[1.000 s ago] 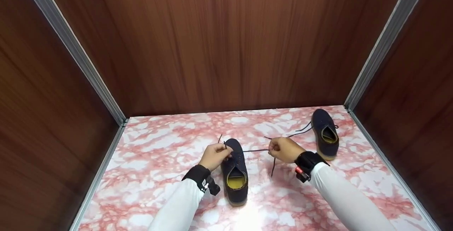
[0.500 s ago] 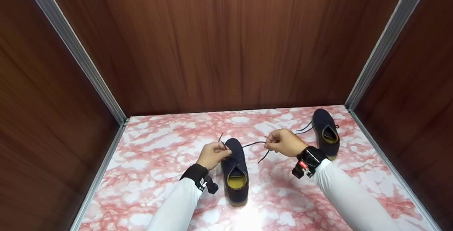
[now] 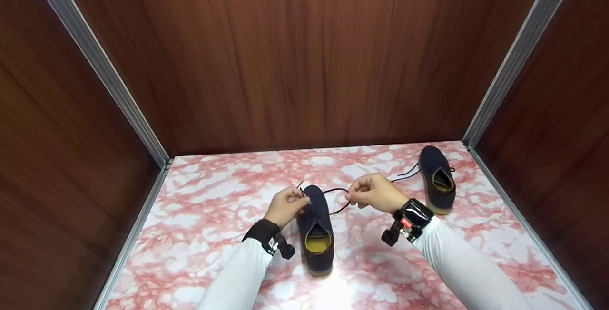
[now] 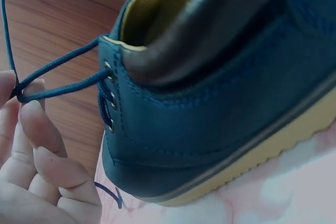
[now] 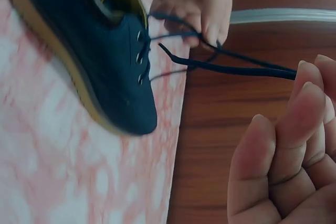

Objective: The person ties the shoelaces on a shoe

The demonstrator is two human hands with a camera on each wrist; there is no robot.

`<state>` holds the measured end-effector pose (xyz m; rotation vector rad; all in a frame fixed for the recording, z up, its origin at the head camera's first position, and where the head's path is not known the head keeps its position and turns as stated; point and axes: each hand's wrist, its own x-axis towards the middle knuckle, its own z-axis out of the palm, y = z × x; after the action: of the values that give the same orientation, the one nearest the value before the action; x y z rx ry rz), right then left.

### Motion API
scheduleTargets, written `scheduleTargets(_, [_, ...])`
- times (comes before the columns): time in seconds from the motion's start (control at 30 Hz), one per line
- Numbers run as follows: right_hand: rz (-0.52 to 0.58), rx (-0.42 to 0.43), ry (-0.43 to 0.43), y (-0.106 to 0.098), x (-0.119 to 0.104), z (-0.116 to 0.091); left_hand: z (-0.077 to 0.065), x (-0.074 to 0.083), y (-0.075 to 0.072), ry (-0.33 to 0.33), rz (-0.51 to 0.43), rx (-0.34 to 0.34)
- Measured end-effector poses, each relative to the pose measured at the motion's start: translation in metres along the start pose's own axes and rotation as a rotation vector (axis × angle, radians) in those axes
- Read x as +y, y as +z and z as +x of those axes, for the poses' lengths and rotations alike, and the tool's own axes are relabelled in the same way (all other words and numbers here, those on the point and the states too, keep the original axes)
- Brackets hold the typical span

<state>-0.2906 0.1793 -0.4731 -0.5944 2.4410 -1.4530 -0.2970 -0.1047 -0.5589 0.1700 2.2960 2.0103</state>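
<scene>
A dark navy lace-up shoe (image 3: 325, 219) with a yellow lining sits on the marbled surface, toe pointing away from me. My left hand (image 3: 285, 208) is over its lacing and pinches the shoelaces (image 4: 65, 92) where they meet, seen close in the left wrist view. To the right of the shoe, my right hand (image 3: 376, 193) pinches one lace (image 3: 337, 189) between thumb and fingertips. That lace bends back there, and its loose tip (image 5: 167, 52) points toward the shoe in the right wrist view. The left hand partly hides the shoe's front.
A second navy shoe (image 3: 441, 193) stands at the far right, its laces (image 3: 409, 175) trailing left. Brown wood-grain panels (image 3: 314, 62) rise at the back and both sides, with grey metal strips (image 3: 518, 58) in the corners.
My right hand has moved left and a little away from me, toward the shoe. The lace between the hands has gone from straight to a slack curve. The left hand barely moves.
</scene>
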Motion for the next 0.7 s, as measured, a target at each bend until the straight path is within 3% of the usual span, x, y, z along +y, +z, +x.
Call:
scheduleTargets(0.2, [0.093, -0.026, 0.014, 0.012, 0.002, 0.000, 0.000, 0.000, -0.001, 0.021, 0.028, -0.011])
scheduleTargets(0.4, [0.127, -0.029, 0.038, 0.028, 0.005, -0.001, -0.002, -0.001, 0.001, 0.065, 0.110, 0.037])
scheduleTargets(0.7, [0.200, -0.041, 0.035, 0.040, 0.004, -0.001, -0.002, 0.000, 0.009, 0.071, -0.005, 0.077])
